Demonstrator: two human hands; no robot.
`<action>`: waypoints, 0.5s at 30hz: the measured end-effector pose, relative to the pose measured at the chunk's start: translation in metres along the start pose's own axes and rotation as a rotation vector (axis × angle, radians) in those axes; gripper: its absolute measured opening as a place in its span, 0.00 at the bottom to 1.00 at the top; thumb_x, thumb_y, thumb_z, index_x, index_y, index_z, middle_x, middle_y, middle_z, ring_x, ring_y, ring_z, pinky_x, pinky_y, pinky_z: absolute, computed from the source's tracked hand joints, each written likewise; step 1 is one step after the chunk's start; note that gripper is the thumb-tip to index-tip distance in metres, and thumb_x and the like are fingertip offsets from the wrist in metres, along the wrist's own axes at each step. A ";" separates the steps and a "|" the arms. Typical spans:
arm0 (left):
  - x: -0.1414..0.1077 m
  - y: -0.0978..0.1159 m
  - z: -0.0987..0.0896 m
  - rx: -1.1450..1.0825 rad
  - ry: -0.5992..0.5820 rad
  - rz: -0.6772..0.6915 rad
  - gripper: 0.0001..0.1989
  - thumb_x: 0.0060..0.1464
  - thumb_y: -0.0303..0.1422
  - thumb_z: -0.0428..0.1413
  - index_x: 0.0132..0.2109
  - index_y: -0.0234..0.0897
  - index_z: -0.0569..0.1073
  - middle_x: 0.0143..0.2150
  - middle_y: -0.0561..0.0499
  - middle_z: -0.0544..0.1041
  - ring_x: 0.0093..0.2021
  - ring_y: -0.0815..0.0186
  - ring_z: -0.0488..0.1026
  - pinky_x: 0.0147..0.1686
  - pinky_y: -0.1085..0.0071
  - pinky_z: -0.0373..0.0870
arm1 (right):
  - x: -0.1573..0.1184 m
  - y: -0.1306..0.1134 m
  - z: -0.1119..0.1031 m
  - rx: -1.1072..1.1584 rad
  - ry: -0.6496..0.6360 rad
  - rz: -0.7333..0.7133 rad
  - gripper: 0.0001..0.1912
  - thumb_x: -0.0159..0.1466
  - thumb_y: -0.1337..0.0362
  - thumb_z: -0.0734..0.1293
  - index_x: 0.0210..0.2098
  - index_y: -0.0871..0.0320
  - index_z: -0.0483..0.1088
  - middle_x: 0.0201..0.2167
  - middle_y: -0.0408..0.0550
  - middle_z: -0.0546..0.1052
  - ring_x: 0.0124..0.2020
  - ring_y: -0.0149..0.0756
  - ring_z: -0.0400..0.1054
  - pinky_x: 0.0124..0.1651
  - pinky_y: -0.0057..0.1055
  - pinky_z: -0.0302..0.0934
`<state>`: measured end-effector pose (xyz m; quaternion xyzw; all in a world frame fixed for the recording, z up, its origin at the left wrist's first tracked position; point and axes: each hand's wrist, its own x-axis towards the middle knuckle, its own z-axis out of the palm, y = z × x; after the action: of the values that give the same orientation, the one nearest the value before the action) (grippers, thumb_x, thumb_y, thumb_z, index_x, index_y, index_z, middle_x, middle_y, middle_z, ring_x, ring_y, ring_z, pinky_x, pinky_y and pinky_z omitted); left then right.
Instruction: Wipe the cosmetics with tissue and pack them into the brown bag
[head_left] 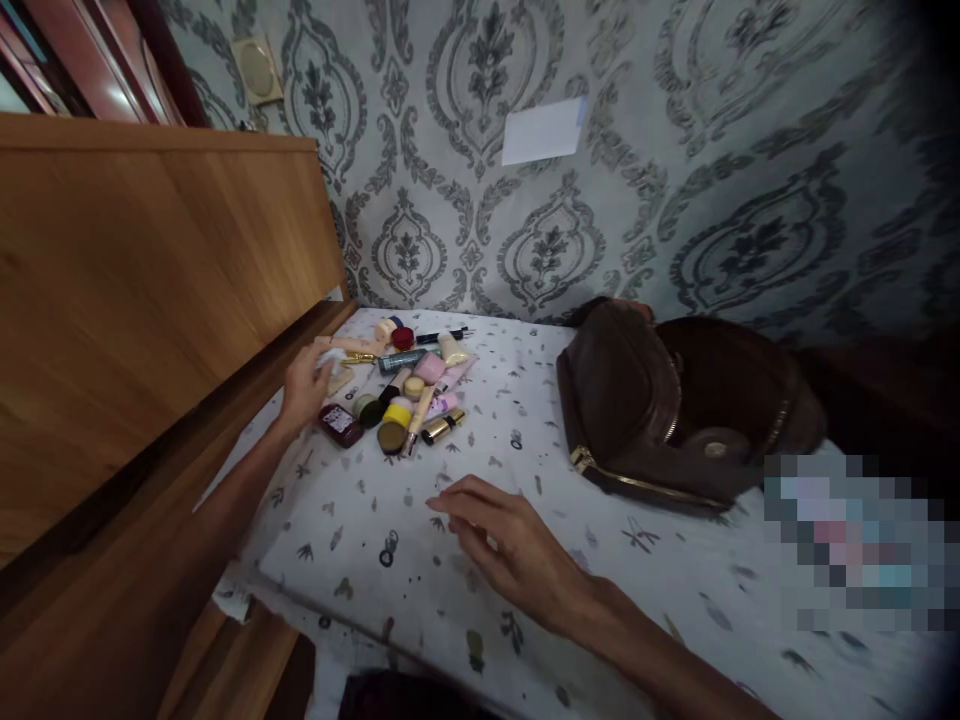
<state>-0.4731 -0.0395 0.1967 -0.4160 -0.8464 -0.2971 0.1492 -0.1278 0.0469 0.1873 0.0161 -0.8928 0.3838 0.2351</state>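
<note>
My left hand (pixel 303 385) is at the left edge of a group of cosmetics, thumb and fingers apart. Its fingertips are beside a peach-coloured tube (pixel 352 343) and a small whitish item; whether they touch is unclear. Nearby are a dark red bottle (pixel 340 425), a gold-handled brush (pixel 358 357), a dark red jar (pixel 403 338) and a yellow-banded jar (pixel 397 412). A pink jar (pixel 430 368), a slim beige tube (pixel 418 420) and a black-and-gold lipstick (pixel 443 427) lie towards the right. My right hand (pixel 510 540) hovers over the sheet, open and holding nothing.
A brown leather bag (pixel 622 390) with gold zips stands open at the right. Beyond it is a blurred-out patch (pixel 855 545). A wooden panel (pixel 165 300) rises at the left, and a patterned wall (pixel 472 200) backs the white printed sheet (pixel 525 420).
</note>
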 end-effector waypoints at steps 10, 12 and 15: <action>0.019 -0.049 0.024 0.199 -0.254 -0.084 0.34 0.51 0.55 0.54 0.53 0.29 0.72 0.43 0.34 0.78 0.46 0.43 0.75 0.41 0.57 0.72 | -0.014 0.047 0.034 0.439 0.147 0.528 0.10 0.62 0.67 0.62 0.38 0.57 0.76 0.29 0.44 0.75 0.25 0.30 0.69 0.25 0.25 0.61; 0.021 -0.055 0.028 0.253 -0.268 -0.032 0.36 0.53 0.59 0.50 0.54 0.31 0.71 0.40 0.40 0.79 0.43 0.45 0.76 0.40 0.58 0.73 | -0.016 0.047 0.034 0.445 0.154 0.524 0.11 0.61 0.70 0.63 0.37 0.57 0.77 0.29 0.43 0.74 0.23 0.28 0.68 0.25 0.24 0.60; 0.028 -0.060 0.030 0.222 -0.226 0.013 0.35 0.54 0.61 0.46 0.49 0.33 0.73 0.35 0.45 0.78 0.40 0.45 0.77 0.39 0.53 0.74 | -0.016 0.046 0.032 0.471 0.171 0.523 0.11 0.59 0.72 0.62 0.35 0.58 0.77 0.26 0.40 0.72 0.20 0.25 0.64 0.25 0.23 0.59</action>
<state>-0.5379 -0.0325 0.1644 -0.4333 -0.8826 -0.1521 0.1002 -0.1362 0.0547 0.1304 -0.1912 -0.7310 0.6261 0.1926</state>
